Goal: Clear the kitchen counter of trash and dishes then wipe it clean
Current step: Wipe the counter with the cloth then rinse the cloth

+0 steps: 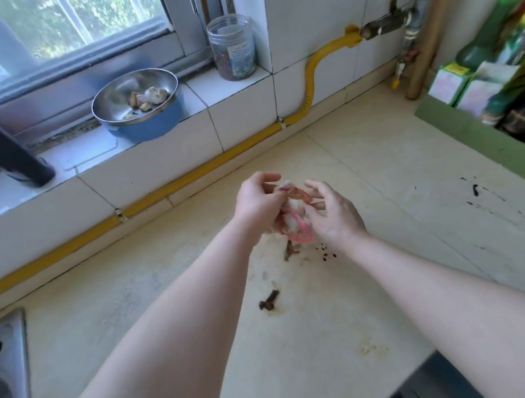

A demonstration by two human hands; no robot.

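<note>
Over the middle of the beige counter, my left hand and my right hand together hold a crumpled wad of white trash with a pink band around it. The left fingers pinch its top; the right fingers curl against its right side. A dark brown scrap hangs or lies just below the wad. Another brown scrap lies on the counter nearer to me. Small dark red crumbs dot the surface beside my right wrist.
A steel bowl with food bits and a clear jar stand on the window sill. A yellow hose runs along the wall. Bottles and boxes crowd the right. The sink's edge is at left. Black smears mark the counter.
</note>
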